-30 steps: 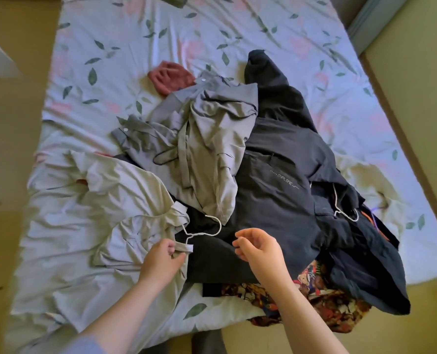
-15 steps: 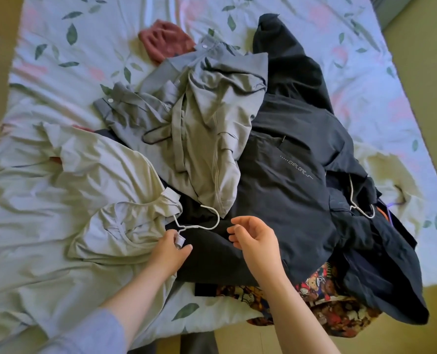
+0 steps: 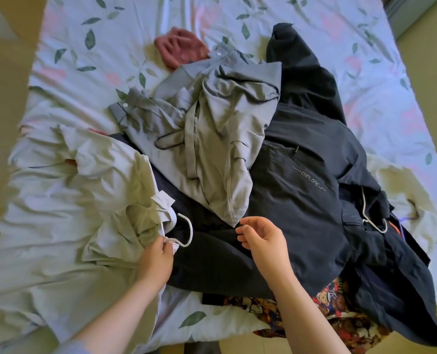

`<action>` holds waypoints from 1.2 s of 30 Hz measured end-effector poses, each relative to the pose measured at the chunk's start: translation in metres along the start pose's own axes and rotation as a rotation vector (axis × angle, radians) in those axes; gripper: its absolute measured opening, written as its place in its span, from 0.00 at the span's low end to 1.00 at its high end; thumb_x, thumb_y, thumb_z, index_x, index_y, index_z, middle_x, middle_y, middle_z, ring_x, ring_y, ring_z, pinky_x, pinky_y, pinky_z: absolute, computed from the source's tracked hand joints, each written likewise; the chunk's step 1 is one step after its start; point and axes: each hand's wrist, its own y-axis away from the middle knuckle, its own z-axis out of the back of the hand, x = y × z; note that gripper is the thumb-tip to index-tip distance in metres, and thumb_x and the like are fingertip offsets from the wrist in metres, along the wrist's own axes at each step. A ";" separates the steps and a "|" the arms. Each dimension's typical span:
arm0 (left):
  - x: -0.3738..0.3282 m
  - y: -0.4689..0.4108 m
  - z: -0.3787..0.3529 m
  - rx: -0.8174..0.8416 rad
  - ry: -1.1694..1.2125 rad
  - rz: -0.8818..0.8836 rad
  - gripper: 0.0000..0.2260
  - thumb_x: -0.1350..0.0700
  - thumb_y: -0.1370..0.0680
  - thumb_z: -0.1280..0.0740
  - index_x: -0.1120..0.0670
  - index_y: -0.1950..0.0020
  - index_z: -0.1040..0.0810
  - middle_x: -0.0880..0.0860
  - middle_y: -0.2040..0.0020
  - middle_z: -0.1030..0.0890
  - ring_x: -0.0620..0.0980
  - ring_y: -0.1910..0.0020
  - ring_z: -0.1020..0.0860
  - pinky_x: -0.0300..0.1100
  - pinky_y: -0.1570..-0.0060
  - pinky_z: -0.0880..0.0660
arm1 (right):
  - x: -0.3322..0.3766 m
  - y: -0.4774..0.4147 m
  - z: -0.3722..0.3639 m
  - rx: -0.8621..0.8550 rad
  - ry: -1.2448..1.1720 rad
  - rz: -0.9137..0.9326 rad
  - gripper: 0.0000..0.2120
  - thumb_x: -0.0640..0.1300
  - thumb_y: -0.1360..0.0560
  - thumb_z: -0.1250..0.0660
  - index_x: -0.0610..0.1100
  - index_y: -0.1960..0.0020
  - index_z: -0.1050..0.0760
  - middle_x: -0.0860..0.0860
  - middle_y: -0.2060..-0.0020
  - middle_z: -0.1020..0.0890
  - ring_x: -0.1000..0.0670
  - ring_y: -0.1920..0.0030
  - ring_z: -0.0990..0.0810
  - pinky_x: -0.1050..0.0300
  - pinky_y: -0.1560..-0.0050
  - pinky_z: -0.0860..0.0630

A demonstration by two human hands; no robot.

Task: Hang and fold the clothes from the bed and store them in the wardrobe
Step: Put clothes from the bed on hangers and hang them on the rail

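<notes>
Left hand [image 3: 158,259]: we are pinching the white hanger [image 3: 190,233] at the pale shirt [image 3: 89,200] collar.
Right hand [image 3: 263,241]: we are hovering it, loosely curled and empty, over the dark jacket [image 3: 301,205] on the bed [image 3: 84,60].

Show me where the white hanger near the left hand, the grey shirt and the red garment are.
white hanger [image 3: 192,231], head view, on the curve of its hook.
grey shirt [image 3: 227,118], head view, on its crumpled middle.
red garment [image 3: 180,48], head view, on its middle.
</notes>
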 end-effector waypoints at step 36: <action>-0.043 -0.050 0.091 -0.216 0.210 -0.066 0.15 0.55 0.17 0.43 0.47 0.59 0.22 0.49 0.72 0.27 0.51 0.71 0.29 0.45 0.66 0.31 | 0.039 -0.182 -0.136 0.191 1.616 0.650 0.19 0.51 0.17 0.47 0.46 0.30 0.30 0.44 0.36 0.31 0.45 0.42 0.24 0.54 0.65 0.29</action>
